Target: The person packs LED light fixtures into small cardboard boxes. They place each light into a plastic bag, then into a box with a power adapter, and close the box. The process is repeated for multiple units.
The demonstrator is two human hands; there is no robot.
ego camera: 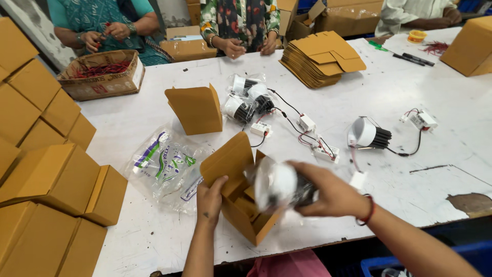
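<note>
My left hand (pixel 210 201) grips the near side of a small open cardboard box (pixel 233 172) that stands on the white table (pixel 154 241), flaps up. My right hand (pixel 328 192) holds a white and black lamp fitting wrapped in a clear plastic bag (pixel 279 184) right above the box's opening. The fitting is blurred. A red bangle sits on my right wrist.
Another open box (pixel 196 109) stands behind. Several bagged fittings (pixel 248 97) with wires and small white drivers (pixel 306 123) lie mid-table, and one unbagged fitting (pixel 368 134) to the right. Empty plastic bags (pixel 166 166), stacked closed boxes (pixel 46 154) at left, flat cartons (pixel 320 59). Other people work across the table.
</note>
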